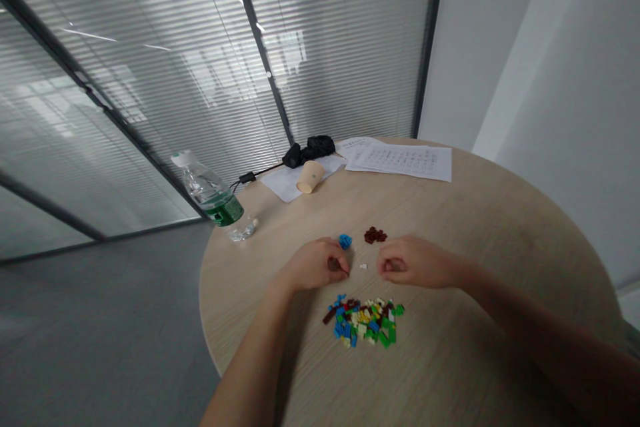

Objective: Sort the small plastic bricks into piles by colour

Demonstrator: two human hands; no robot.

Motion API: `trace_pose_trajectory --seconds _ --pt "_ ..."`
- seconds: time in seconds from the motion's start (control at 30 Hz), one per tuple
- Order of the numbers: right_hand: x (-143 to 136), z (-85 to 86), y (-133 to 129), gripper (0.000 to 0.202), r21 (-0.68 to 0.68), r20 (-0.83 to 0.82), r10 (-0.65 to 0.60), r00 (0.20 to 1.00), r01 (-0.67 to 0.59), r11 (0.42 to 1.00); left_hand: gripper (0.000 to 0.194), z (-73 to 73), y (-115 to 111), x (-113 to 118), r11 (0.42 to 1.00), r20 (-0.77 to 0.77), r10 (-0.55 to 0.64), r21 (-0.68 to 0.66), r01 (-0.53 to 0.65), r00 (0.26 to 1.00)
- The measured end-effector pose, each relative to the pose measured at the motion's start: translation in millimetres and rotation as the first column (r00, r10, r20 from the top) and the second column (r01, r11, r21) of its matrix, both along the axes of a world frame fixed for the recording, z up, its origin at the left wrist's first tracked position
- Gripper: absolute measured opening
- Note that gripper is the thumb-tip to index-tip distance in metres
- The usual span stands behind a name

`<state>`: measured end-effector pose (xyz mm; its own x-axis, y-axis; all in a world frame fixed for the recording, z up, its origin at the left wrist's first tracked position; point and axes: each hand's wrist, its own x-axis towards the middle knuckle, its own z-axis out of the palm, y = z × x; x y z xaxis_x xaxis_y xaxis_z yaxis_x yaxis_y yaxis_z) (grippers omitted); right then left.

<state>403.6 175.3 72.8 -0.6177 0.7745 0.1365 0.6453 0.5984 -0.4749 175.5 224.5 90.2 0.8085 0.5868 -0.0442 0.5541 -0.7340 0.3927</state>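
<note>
1. My left hand (pixel 320 263) is at the middle of the frame, thumb and fingers curled round with their tips close together; I cannot tell whether they pinch anything.
2. My right hand (pixel 413 261) is right of it, fingers bent in likewise and pointing left; whether it grips a piece, I cannot tell.
3. Between my hands a white piece (pixel 363 266) lies on the table (pixel 480 213), too small for its long axis to be read.
4. Below them, at lower centre, is the mixed pile (pixel 361 330), its spread longest from left to right.
5. At its left end a brown brick (pixel 329 315) runs from lower left to upper right; at its lower right a green brick (pixel 384 339) slopes from upper left to lower right.
6. The blue heap (pixel 345 241) is just beside my left hand; the brown heap (pixel 375 235) is near my right, above it to the left.
7. At centre left is a bottle (pixel 223 203), cap toward the upper left.
</note>
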Motion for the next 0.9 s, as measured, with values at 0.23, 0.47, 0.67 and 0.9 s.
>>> trace_pose_trajectory --seconds 0.23,0.47,0.67,0.9 --pt "-22 -15.9 3 0.008 0.277 -0.176 -0.157 0.972 0.202 0.939 0.011 1.5 0 -2 1.0 0.046 0.007 0.013 -0.008 0.999" --pt "-22 -23.5 7 0.009 0.29 -0.159 -0.119 0.98 0.162 0.943 0.014 2.9 -4 2 0.999 0.026 0.03 -0.026 -0.029 0.999" --pt "-21 -24.8 7 0.013 0.259 -0.101 -0.123 0.987 0.146 0.955 0.016 -0.9 -4 2 0.999 0.009 0.037 -0.024 -0.037 0.999" --pt "-18 -22.7 9 0.016 0.236 -0.107 -0.109 0.988 0.132 0.963 0.016 0.9 -6 4 0.999 0.015 0.025 -0.047 -0.024 1.0"
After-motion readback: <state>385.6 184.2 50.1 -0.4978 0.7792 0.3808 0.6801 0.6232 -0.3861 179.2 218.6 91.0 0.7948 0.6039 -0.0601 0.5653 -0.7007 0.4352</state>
